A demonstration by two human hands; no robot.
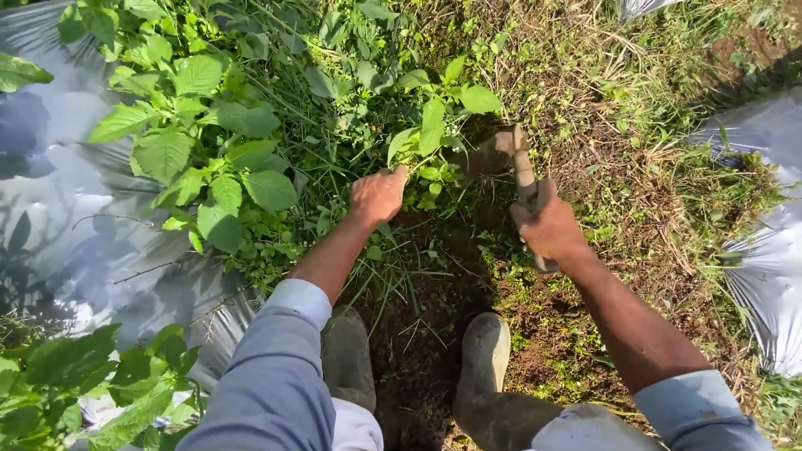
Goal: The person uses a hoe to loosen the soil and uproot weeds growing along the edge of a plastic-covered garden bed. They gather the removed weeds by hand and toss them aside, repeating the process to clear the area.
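My left hand (378,196) is closed around the stems of a leafy green weed (434,125) at ground level. My right hand (547,225) grips the wooden handle of a small hoe (521,163), whose soil-coated blade sits in the dirt just right of the weed. Bare dark soil (426,326) lies between my hands and my two muddy rubber boots (484,351). Both arms wear light blue sleeves.
Silver plastic mulch sheeting (75,217) covers the ground on the left, and more sheeting (769,276) lies at the right edge. A thick clump of broad-leaved plants (200,125) grows at upper left. Dry grass and low weeds (635,142) cover the strip beyond the hoe.
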